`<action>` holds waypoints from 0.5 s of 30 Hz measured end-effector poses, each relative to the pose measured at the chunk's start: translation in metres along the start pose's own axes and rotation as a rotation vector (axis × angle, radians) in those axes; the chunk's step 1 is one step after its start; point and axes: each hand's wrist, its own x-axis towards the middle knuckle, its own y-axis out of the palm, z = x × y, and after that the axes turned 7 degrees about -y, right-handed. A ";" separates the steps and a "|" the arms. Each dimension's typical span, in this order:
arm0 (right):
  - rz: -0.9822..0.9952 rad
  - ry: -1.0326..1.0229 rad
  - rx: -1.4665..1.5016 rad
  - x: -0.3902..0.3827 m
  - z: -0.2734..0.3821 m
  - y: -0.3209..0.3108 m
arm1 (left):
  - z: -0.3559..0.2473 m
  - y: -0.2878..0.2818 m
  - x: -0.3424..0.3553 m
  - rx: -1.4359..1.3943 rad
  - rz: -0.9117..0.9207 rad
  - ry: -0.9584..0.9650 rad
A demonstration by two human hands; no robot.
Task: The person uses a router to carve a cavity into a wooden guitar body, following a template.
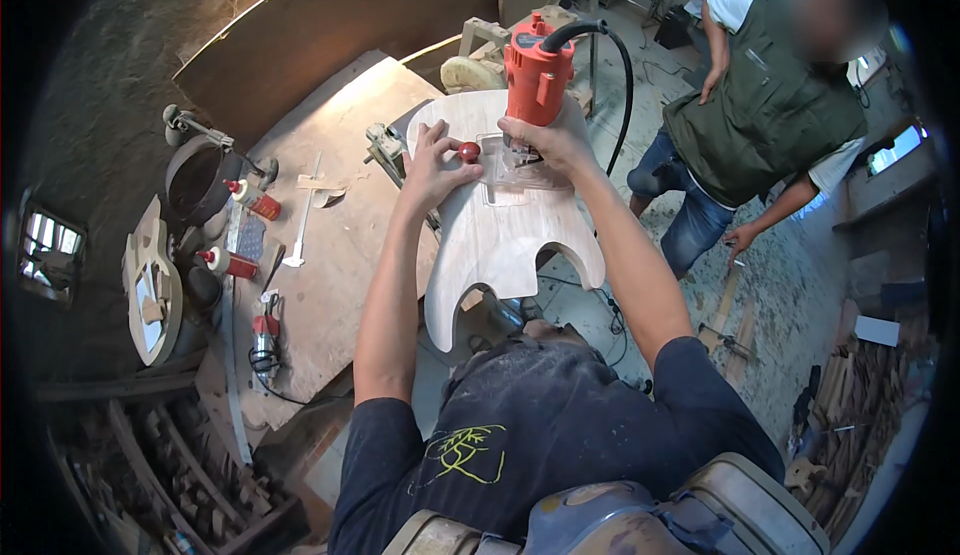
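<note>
I see both hands at work near the top of my view, apart from each other. The right hand (556,145), at 1 o'clock, is wrapped around the low part of a red router (537,80). The left hand (437,170), at 11 o'clock, has its thumb and fingers around a shiny red knob (468,152) on the router's left side. From here I can't tell if they grip it tight or just rest there.

The router stands between 12 and 1 o'clock, on top of a pale wooden guitar body (490,240). That body has two curved horns that point down toward the person. A see-through plate (500,177) lies under the router. A thick black cord (630,85) comes off the router's top and bends down on the right.

I see a big wooden table (350,130) on the left side. Two red and white bottles lie on it, one (255,201) between 9 and 10 o'clock and one (228,263) at 9. A red and silver tool (265,330) with a black cord is at 8 o'clock. Out past the bottles, at 9 o'clock, I see a yellowish guitar body (165,300).

At 2 o'clock, another person (750,120) in a green vest and jeans stands close by. Bits of wood (860,405) are piled at 4 o'clock.
</note>
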 end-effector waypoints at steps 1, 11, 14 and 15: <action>0.012 0.028 -0.032 -0.003 0.005 0.002 | 0.003 -0.001 -0.001 -0.003 -0.001 -0.003; 0.002 0.046 0.097 -0.019 0.015 0.002 | 0.010 -0.005 0.007 0.004 0.106 0.069; 0.019 0.053 0.115 -0.023 0.021 0.003 | 0.009 -0.008 0.005 0.028 0.131 0.055; 0.010 0.054 0.106 -0.025 0.019 0.002 | 0.007 -0.008 0.005 0.047 0.139 0.049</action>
